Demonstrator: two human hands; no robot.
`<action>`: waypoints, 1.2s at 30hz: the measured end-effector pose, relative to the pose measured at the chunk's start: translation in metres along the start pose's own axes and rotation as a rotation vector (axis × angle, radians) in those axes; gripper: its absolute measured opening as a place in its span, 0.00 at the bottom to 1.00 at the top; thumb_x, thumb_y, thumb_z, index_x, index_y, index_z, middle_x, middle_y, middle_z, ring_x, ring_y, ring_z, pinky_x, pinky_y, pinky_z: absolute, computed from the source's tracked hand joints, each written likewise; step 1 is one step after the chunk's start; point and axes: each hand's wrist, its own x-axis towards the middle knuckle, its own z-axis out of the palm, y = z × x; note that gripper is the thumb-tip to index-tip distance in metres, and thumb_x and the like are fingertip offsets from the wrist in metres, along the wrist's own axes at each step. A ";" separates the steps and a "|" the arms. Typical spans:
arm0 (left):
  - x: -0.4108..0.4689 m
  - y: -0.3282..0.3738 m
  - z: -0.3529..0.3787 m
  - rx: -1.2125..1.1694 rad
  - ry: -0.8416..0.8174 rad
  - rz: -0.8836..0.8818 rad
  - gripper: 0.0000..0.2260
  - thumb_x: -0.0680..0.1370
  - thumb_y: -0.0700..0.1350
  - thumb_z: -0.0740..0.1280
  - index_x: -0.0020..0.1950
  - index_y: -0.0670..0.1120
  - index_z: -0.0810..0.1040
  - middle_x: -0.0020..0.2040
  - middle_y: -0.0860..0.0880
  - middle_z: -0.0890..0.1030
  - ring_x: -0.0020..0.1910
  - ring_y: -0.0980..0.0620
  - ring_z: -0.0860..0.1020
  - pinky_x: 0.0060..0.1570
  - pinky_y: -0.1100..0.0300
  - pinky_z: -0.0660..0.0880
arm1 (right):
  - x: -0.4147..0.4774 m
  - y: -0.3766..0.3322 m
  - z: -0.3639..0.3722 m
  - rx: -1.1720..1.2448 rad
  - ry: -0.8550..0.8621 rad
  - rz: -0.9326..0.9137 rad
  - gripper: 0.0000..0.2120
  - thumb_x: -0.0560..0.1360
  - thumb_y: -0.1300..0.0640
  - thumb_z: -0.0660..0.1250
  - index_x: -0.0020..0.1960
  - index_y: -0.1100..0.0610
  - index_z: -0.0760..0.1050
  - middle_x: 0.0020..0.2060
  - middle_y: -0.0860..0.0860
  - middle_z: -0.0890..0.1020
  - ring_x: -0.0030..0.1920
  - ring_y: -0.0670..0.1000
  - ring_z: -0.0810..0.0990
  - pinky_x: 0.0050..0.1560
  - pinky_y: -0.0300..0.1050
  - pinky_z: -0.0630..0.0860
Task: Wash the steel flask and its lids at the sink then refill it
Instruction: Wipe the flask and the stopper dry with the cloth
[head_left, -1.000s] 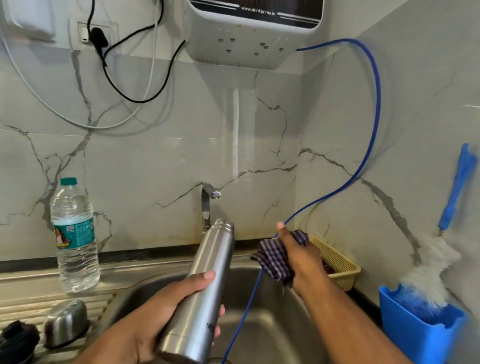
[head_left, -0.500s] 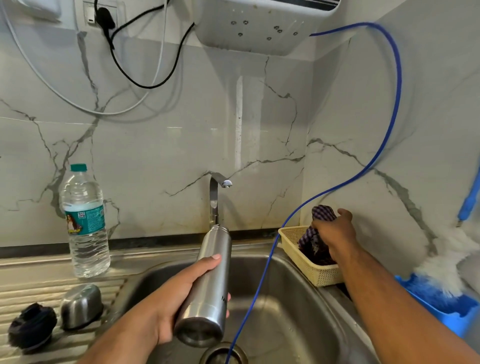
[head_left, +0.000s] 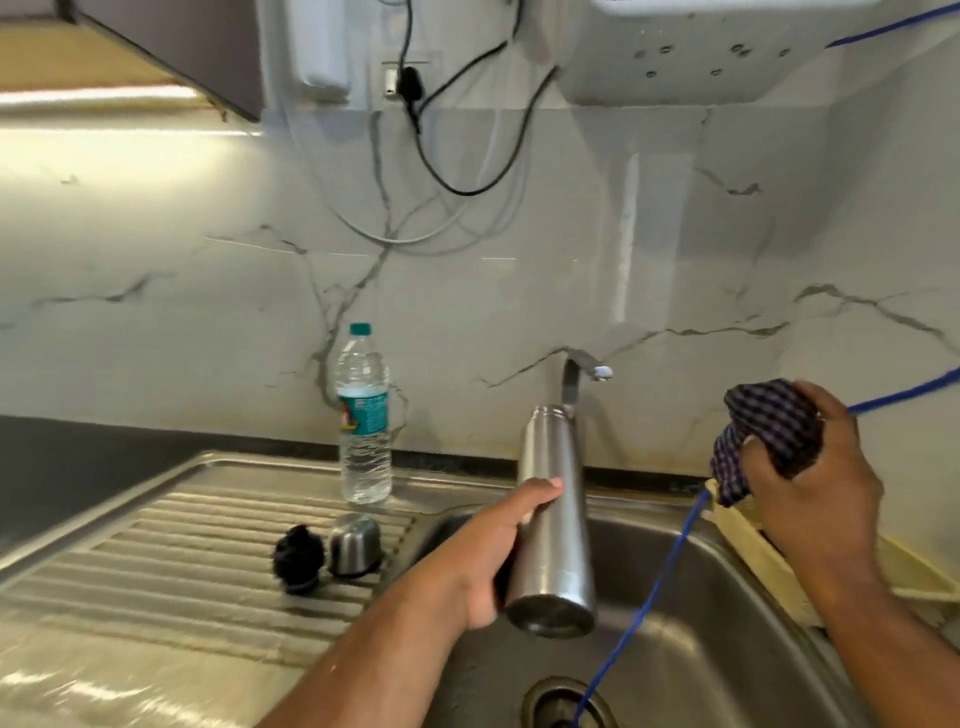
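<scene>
My left hand (head_left: 491, 561) grips the steel flask (head_left: 556, 519) around its lower body and holds it over the sink basin (head_left: 717, 649), its open mouth pointing away toward the tap (head_left: 576, 376). My right hand (head_left: 810, 483) holds a bunched dark checked cloth (head_left: 763, 431) above the cream basket (head_left: 779, 561) at the sink's right edge. The black inner lid (head_left: 297, 558) and the steel cap (head_left: 356, 543) lie side by side on the ribbed drainboard (head_left: 171, 561).
A plastic water bottle (head_left: 363, 415) with a teal cap stands at the back of the drainboard. A blue tube (head_left: 644, 608) runs from the upper right down into the sink drain (head_left: 563, 704). Cables and a wall unit (head_left: 701, 47) hang above the marble backsplash.
My right hand lifted the checked cloth out of the basket and now holds it higher. The view swung left. The flask stays in my left hand over the basin.
</scene>
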 end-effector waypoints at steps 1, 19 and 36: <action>-0.007 0.002 -0.003 0.006 0.028 0.018 0.33 0.66 0.57 0.80 0.65 0.43 0.77 0.57 0.37 0.85 0.58 0.38 0.83 0.64 0.42 0.78 | -0.007 -0.007 0.004 0.000 -0.050 -0.034 0.29 0.75 0.62 0.73 0.72 0.47 0.69 0.62 0.51 0.80 0.58 0.52 0.79 0.63 0.43 0.72; -0.063 0.105 -0.218 0.650 0.998 0.730 0.39 0.69 0.50 0.82 0.72 0.47 0.64 0.62 0.49 0.78 0.58 0.46 0.78 0.60 0.49 0.76 | -0.049 -0.047 0.029 -0.009 -0.335 -0.161 0.30 0.76 0.62 0.73 0.75 0.49 0.68 0.58 0.43 0.77 0.54 0.47 0.76 0.54 0.38 0.70; 0.007 0.063 -0.272 0.783 0.978 0.462 0.35 0.68 0.51 0.82 0.66 0.43 0.68 0.56 0.46 0.77 0.54 0.45 0.76 0.53 0.50 0.75 | -0.054 -0.041 0.040 -0.075 -0.455 -0.224 0.30 0.76 0.59 0.73 0.74 0.44 0.68 0.56 0.41 0.79 0.51 0.33 0.77 0.45 0.26 0.70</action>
